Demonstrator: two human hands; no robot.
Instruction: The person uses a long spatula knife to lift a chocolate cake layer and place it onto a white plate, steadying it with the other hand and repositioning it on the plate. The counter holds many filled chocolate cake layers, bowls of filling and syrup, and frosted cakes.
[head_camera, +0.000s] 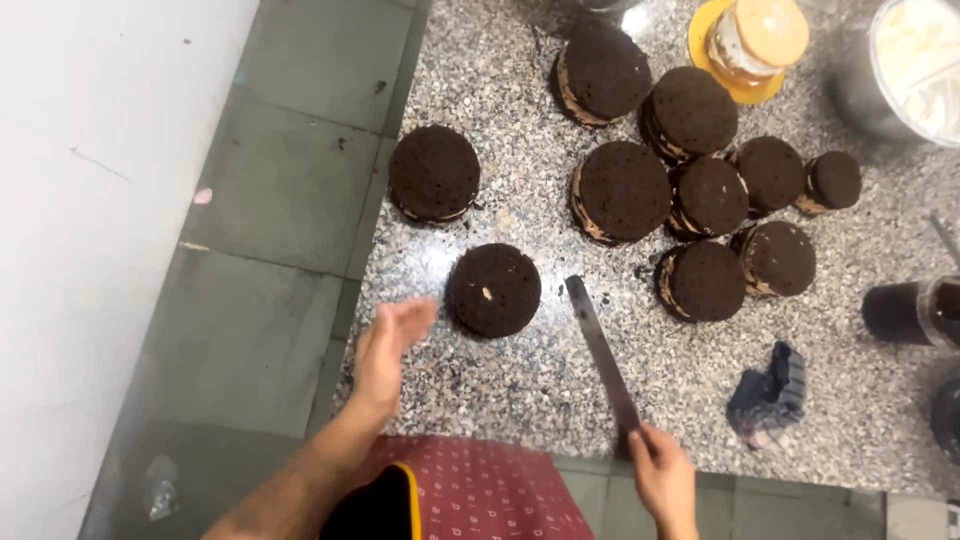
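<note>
My right hand (662, 478) grips the knife (601, 352) handle at the tabletop (520, 380) edge, blade angled up and left. My left hand (388, 350) is open, fingers straight, palm facing the nearest cake (493, 289), just beside it. Farther back, more cakes (690, 190) sit clustered.

A round, dark chocolate sponge cake (493, 289) lies flat on the speckled granite counter. A long, flat metal knife (602, 352) slants just right of it, blade tip beside the cake.

Bakery kitchen: granite counter (520, 390), chocolate cakes (622, 190)
</note>
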